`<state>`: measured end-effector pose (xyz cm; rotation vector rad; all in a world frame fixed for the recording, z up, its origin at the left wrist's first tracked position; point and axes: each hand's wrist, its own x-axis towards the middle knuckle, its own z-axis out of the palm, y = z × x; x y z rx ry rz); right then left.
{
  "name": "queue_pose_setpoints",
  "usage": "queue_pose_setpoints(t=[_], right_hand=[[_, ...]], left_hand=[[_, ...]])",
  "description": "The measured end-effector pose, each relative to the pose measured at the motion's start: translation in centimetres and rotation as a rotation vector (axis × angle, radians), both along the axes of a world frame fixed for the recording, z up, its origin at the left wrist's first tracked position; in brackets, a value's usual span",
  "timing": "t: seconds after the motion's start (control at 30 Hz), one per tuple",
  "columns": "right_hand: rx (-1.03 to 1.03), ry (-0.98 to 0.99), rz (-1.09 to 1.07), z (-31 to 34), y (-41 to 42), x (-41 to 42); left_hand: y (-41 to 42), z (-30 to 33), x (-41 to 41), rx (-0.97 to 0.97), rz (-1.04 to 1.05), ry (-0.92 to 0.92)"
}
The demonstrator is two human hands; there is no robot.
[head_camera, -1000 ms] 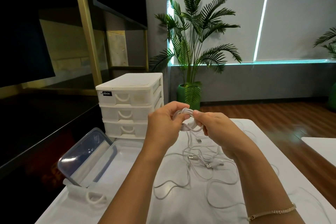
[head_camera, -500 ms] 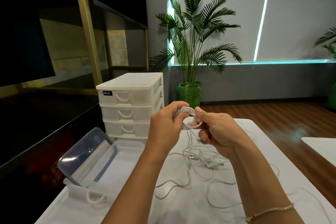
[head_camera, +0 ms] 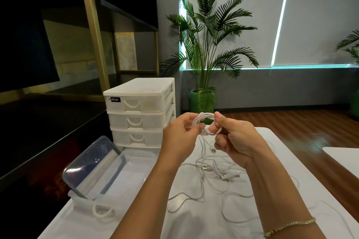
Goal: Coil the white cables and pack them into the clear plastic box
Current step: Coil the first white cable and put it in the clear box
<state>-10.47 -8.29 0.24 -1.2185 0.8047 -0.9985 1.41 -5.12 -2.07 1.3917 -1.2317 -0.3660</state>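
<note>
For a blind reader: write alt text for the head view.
Left hand and right hand hold a small white cable coil above a white table strewn with loose cables; an open clear plastic box sits left.

Bare forearms, gold chain bracelet (head_camera: 289, 226)

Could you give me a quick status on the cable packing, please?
Left hand and right hand both pinch a small coil above the table. Loose cables still unpacked. Box open, lid propped; nothing blocking.
</note>
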Motion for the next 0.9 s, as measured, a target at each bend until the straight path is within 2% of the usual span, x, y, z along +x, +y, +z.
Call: queue_pose_setpoints(t=[0.23,0.57,0.67,0.73,0.9], right_hand=[[0.093,-0.058,0.050,0.1,0.3,0.4],[0.120,-0.086,0.063,0.5,0.4,-0.3],[0.119,-0.094,0.049,0.5,0.1,-0.6],[0.100,-0.076,0.029,0.4,-0.1,-0.8],[-0.034,0.082,-0.028,0.3,0.1,-0.8]], left_hand=[[-0.1,-0.1,0.1,-0.050,0.051,0.022],[-0.2,0.1,0.1,-0.098,-0.117,0.204],[0.2,0.3,0.1,-0.115,-0.189,0.170],[0.5,0.6,0.2,-0.092,-0.214,0.085],[0.7,1.0,0.1,-0.054,-0.103,-0.109]])
